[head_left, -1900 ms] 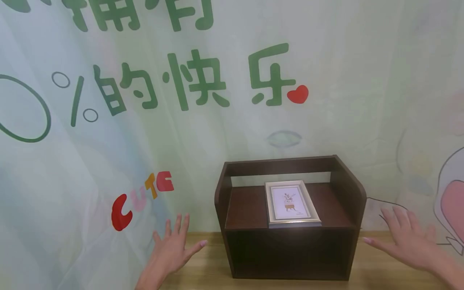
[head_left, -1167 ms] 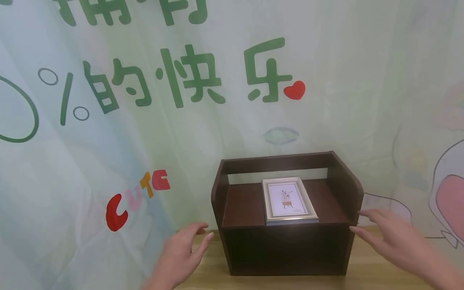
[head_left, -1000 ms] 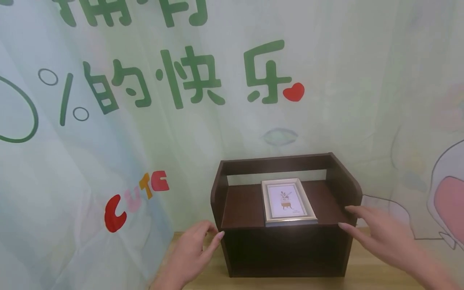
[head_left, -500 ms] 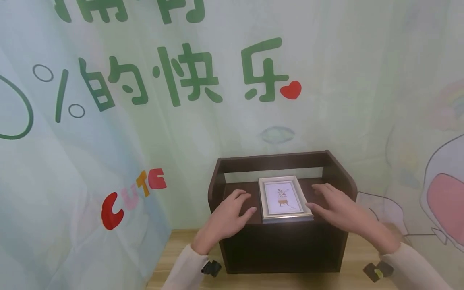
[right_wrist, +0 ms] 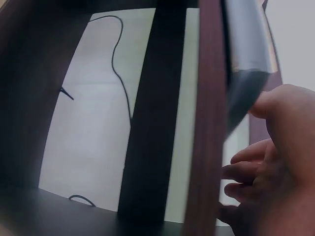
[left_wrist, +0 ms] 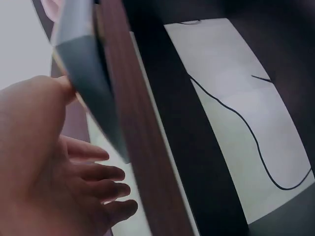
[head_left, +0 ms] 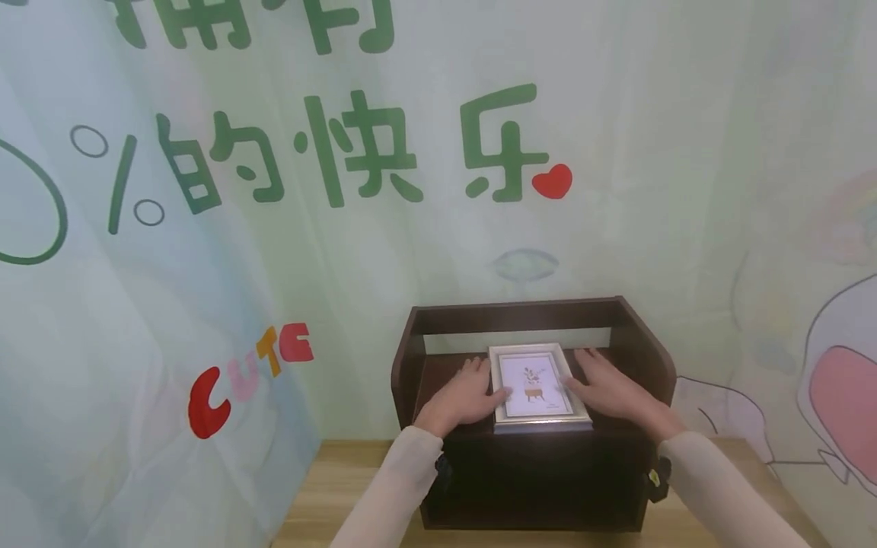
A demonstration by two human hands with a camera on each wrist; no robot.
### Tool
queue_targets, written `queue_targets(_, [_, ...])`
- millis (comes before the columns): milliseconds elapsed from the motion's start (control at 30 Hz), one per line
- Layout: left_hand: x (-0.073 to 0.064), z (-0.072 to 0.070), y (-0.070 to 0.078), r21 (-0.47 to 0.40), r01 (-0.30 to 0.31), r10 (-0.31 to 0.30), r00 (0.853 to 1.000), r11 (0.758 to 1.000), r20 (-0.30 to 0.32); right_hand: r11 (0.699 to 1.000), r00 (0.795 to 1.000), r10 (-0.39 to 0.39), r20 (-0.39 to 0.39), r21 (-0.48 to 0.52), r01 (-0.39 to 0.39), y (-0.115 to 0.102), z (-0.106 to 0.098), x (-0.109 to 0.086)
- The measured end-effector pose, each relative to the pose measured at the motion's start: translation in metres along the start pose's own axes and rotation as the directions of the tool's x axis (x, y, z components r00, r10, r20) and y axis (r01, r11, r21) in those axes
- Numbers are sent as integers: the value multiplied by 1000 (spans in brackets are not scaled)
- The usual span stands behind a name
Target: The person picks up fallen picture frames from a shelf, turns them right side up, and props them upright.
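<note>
A silver picture frame (head_left: pixel 541 420) with a drawing of a potted plant lies face up on the upper board of a small dark-brown shelf (head_left: pixel 534 487). My left hand (head_left: pixel 460 397) is at its left side, the thumb over the border and the other fingers stretched out along the board. On the opposite side my right hand (head_left: pixel 613 390) mirrors this, thumb at the right border, fingers extended. In the left wrist view the thumb of the left hand (left_wrist: pixel 39 152) meets the frame's edge (left_wrist: pixel 83 73); its fingers stay apart from it. The right wrist view shows the right thumb (right_wrist: pixel 266 104) likewise.
The shelf has raised side panels and a back rail (head_left: pixel 517 314), with an open compartment below. It stands on a light wooden surface (head_left: pixel 336 487). A printed curtain (head_left: pixel 356 266) with green characters and coloured letters hangs close behind and to the left.
Both hands have moved inward from either side of the shelf, over its upper board, and their thumbs now reach the picture frame's borders. The frame stays in place on the shelf.
</note>
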State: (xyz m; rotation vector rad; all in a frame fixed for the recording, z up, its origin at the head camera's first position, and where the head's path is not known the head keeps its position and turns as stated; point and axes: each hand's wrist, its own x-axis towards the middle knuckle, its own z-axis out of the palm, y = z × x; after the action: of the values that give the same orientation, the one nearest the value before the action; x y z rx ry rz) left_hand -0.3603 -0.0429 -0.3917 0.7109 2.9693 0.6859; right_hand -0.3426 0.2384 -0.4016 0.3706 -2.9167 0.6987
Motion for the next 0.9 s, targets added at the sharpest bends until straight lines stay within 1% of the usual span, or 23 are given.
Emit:
queue_targets(100, [4,3,-1,61,26,-27,999,998,22,1000,999,27,27,-6,-27,2,6,6])
queue_targets(233, [7,4,-2,100,50,-53,998,994,31,999,999,36,32,-18,-35,3,10,9])
queue_targets(333, [8,6,-4,109,53,-56,998,993,31,999,999,34,23,-21,-34,4,11,9])
queue_targets(467, [8,10,-6,92,46,-50,998,995,37,999,999,46,22,-16,-46,5,14,8])
queue_targets(600, [7,13,-6,69,40,-42,998,997,39,998,997,66,29,10,-67,5,15,5])
queue_targets(767, [9,14,-6,54,8,-8,1000,999,7,994,995,92,23,51,-93,2,13,5])
queue_targets(900, [11,10,-8,28,-29,30,999,999,-22,986,993,120,10,115,-120,-5,8,6])
